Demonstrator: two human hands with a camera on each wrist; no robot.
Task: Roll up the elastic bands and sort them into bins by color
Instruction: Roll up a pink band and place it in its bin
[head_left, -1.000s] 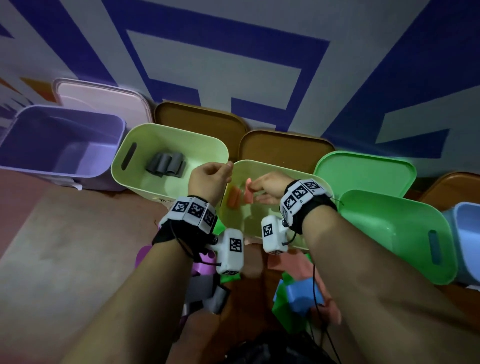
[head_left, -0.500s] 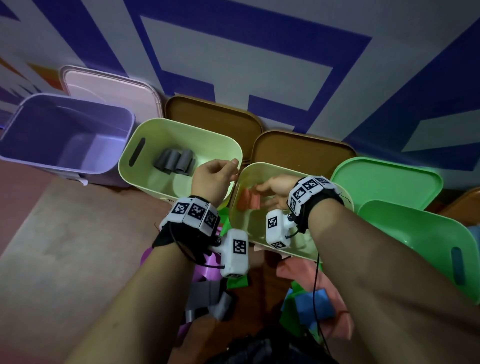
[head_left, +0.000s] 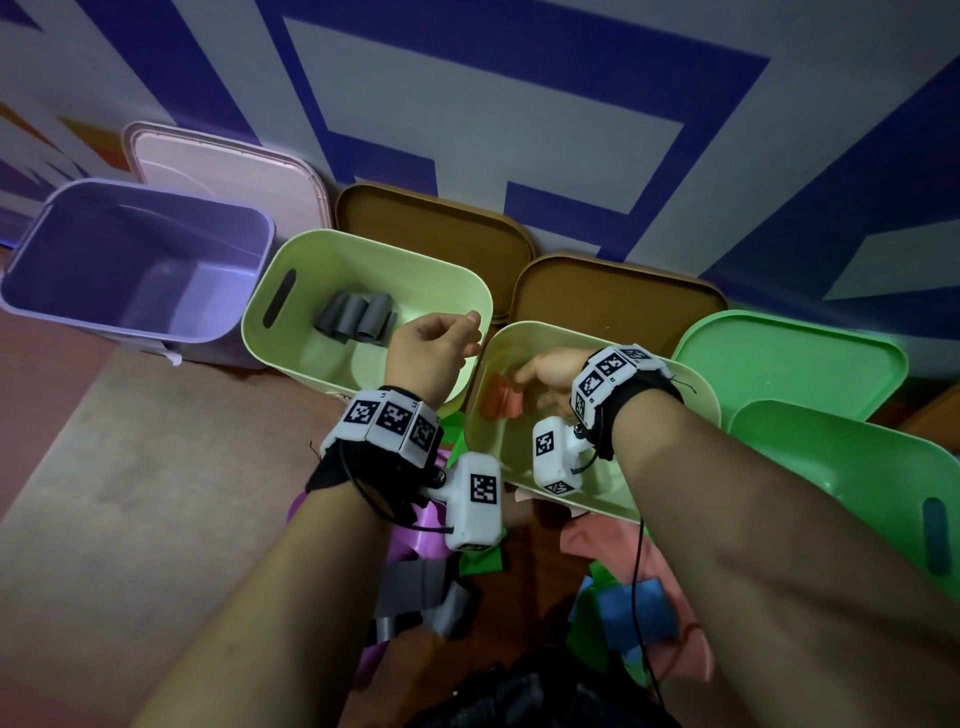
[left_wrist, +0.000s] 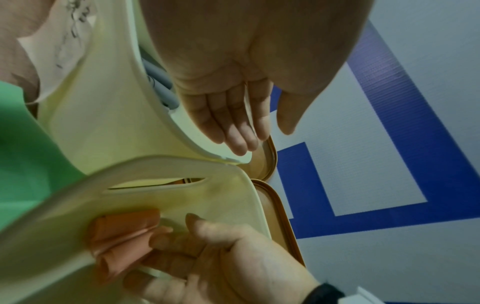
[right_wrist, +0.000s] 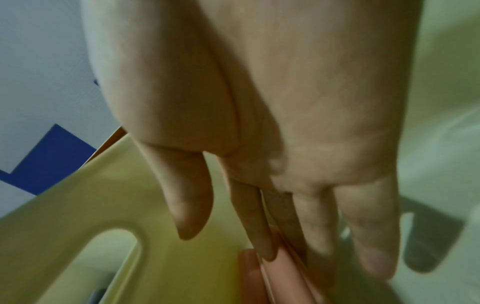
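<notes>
While the right hand (head_left: 550, 371) reaches down inside the pale yellow-green plastic bin (head_left: 597, 499) at the centre of the head view, its fingers (right_wrist: 262, 236) lie nearly straight against a rolled salmon-orange elastic band (head_left: 501, 400) on the bin floor — touching it, apparently not curled round it. A second orange roll (left_wrist: 127, 222) lies just beside the first in the left wrist view. The step in hand looks like the drop-off of an orange roll, nearly done.

The left hand (head_left: 428, 351) hovers between this bin and the neighbouring pale yellow-green bin (head_left: 270, 353) to its left, which holds several rolled grey elastic bands (head_left: 356, 317). From the left wrist its fingers (left_wrist: 233, 119) hang loosely bent and hold nothing.

At the upper left, a lilac plastic bin (head_left: 47, 306) shows no bands; a bright green bin (head_left: 883, 478) stands at the right edge. Loose bands — purple, grey (head_left: 421, 597), green, blue (head_left: 634, 608) and salmon — lie heaped in the lower centre, beneath the forearms.

The next move, I judge, calls for lifting the right hand clear without dragging the rolls open, then picking one loose band from the heap and rolling it tightly with both hands.
</notes>
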